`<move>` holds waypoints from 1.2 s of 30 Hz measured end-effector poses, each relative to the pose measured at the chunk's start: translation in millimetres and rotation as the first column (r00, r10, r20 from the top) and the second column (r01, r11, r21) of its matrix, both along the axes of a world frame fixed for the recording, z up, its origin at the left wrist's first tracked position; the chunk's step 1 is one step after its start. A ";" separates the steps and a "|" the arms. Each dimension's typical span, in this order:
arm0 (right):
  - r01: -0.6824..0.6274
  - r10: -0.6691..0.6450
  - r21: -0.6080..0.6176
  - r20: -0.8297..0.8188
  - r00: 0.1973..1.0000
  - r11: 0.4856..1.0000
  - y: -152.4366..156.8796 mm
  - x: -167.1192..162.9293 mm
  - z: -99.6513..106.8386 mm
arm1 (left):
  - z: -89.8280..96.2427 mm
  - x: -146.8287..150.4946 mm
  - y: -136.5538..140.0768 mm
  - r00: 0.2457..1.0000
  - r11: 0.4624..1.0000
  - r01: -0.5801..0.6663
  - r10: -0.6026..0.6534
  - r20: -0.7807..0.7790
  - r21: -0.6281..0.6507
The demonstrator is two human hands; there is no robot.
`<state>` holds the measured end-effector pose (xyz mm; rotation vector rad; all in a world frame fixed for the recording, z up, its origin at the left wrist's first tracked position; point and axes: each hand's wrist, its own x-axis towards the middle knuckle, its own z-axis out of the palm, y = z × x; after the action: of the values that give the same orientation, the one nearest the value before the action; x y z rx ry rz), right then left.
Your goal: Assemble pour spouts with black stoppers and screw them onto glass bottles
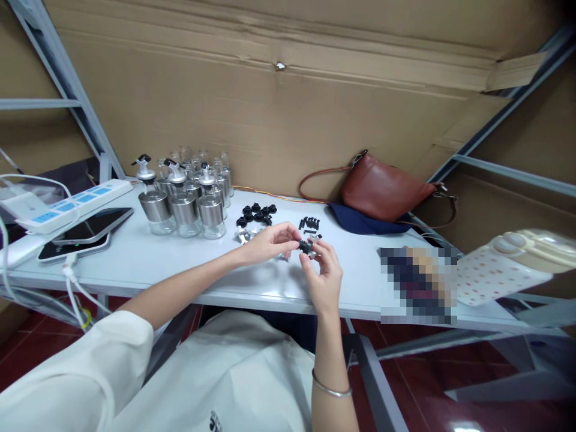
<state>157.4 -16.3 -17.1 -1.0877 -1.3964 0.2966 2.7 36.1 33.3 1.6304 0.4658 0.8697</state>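
Observation:
My left hand (273, 241) pinches a small black plastic pourer part (305, 246) between thumb and fingertips. From the other side, my right hand (324, 270) has its thumb and fingers curled around the same part. Beside the right fingertips shows a light piece with a black tip; its exact shape is partly hidden. Silver pourer tops (245, 236) lie behind and under my left hand. Several black ribbed stoppers (255, 213) are grouped just beyond it. Small black levers (310, 224) lie in a cluster past my right hand.
Glass bottles with steel bands (184, 210) stand at the back left, the front ones topped with pourers. A power strip (81, 204) and tablet-like devices (90, 231) are further left. At right are a brown bag (382, 189), a navy cloth (360, 222) and a dotted bottle (499, 270).

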 end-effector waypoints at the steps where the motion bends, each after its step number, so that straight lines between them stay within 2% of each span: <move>1: 0.001 -0.001 -0.003 -0.002 1.000 1.000 0.1 0.1 -0.4 | -0.2 -0.4 0.6 1.000 1.000 -0.001 0.001 -0.001 -0.004; 6: -0.022 0.021 -0.018 -0.039 0.999 1.000 0.9 0.4 -1.4 | -2.3 -2.0 5.4 0.999 1.000 -0.023 0.023 -0.035 -0.003; 11: -0.113 0.100 -0.060 -0.191 0.976 0.992 -1.5 0.3 -0.5 | -3.3 -1.4 8.4 0.999 0.999 -0.038 0.038 0.011 -0.035; 15: -0.109 0.080 -0.091 -0.276 0.958 0.990 -3.1 0.0 -0.5 | -2.1 -1.2 8.5 0.997 0.996 -0.080 0.080 0.016 -0.047; 20: -0.069 0.035 -0.122 -0.263 0.964 0.990 -2.7 0.4 -0.3 | -2.1 -1.5 8.9 0.996 0.995 -0.089 0.088 -0.003 -0.050; 24: -0.028 -0.002 -0.080 -0.346 0.938 0.996 -2.2 0.1 -1.0 | -4.2 -1.1 9.4 0.997 0.996 -0.077 0.076 -0.019 -0.051; 29: -0.101 0.096 0.016 -0.489 0.867 0.995 -1.7 -2.4 -2.7 | -7.3 0.8 7.5 0.998 0.997 -0.050 0.048 -0.034 -0.064; 36: -0.155 0.161 0.059 -0.543 0.824 0.986 -2.7 -4.6 -1.4 | -12.0 4.2 3.2 0.999 0.997 -0.012 0.009 -0.040 -0.080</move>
<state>152.8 -19.0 -18.5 -0.7868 -0.9642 0.6668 6.9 39.3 21.3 1.5754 0.5307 0.8174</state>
